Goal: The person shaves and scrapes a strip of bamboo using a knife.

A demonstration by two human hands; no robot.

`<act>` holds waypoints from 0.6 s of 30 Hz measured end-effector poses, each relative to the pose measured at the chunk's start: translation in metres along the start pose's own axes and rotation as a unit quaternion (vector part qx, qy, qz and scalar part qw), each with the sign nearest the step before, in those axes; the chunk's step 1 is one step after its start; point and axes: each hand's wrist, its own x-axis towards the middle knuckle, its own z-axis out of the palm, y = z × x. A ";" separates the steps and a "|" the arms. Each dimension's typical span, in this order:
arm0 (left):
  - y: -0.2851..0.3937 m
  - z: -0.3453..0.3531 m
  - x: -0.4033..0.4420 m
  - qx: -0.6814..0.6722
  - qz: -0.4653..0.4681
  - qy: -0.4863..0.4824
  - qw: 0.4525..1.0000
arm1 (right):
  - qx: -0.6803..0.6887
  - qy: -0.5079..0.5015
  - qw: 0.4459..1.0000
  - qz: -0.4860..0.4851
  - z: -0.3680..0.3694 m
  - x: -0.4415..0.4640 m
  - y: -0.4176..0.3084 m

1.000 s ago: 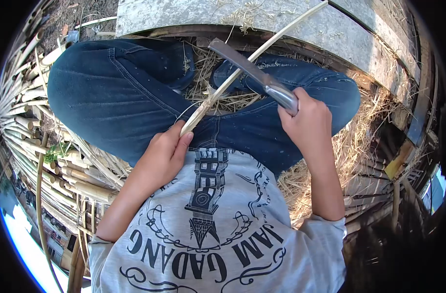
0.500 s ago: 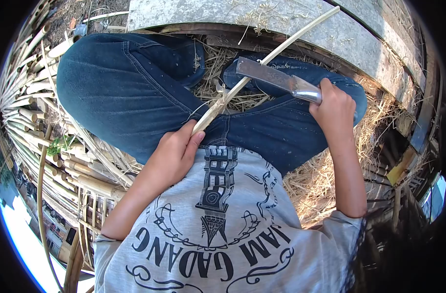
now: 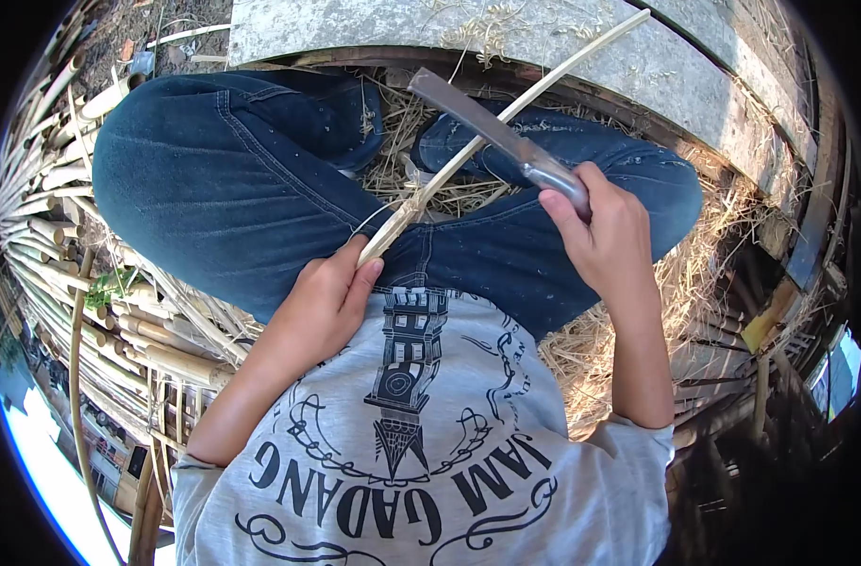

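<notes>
Where a knife (image 3: 506,143) is crossing a strip (image 3: 449,172): hazards and grip

As I am standing nearby, I am seeing the pale strip slanting from the left hand (image 3: 326,297), across the lap, to a far end showing over the board (image 3: 355,28). The knife is passing over its middle; whether the blade is touching it, I cannot tell.

Hazard 1: a cut to the left hand. Likely cause: the blade skidding along the strip toward the fingers, perhaps after catching on the frayed patch (image 3: 409,208).

Hazard 2: a cut through the trousers (image 3: 194,179) into a leg. Likely cause: both legs are lying beneath the strip and the blade.

Hazard 3: the strip twisting or snapping. Likely cause: only one hand is steadying it, near one end, while the long remainder is reaching away.

Left hand: thumb and fingers are pinching the near end of the strip, leaving no visible gap, just beside the frayed patch.

Right hand (image 3: 610,226): fingers are curling around the knife's handle, with the thumb pressing against its near side; some fingertips are hidden from me.
</notes>
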 end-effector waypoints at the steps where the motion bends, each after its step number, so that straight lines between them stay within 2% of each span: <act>1: 0.001 0.000 -0.001 -0.004 -0.009 0.004 1.000 | -0.038 0.002 0.999 -0.035 0.012 0.003 -0.010; 2: 0.001 0.000 -0.001 -0.009 -0.016 0.008 1.000 | -0.077 0.004 0.995 -0.071 0.020 0.005 -0.015; 5: 0.000 -0.001 -0.001 -0.001 -0.036 0.002 0.999 | -0.117 0.025 0.990 -0.077 0.028 0.011 0.002; 12: -0.006 0.002 -0.001 -0.021 -0.004 0.016 1.000 | -0.241 0.071 0.958 -0.136 -0.005 0.018 0.048; 18: -0.011 0.002 -0.001 -0.017 0.027 0.024 0.999 | -0.276 0.096 0.951 -0.098 -0.022 0.019 0.068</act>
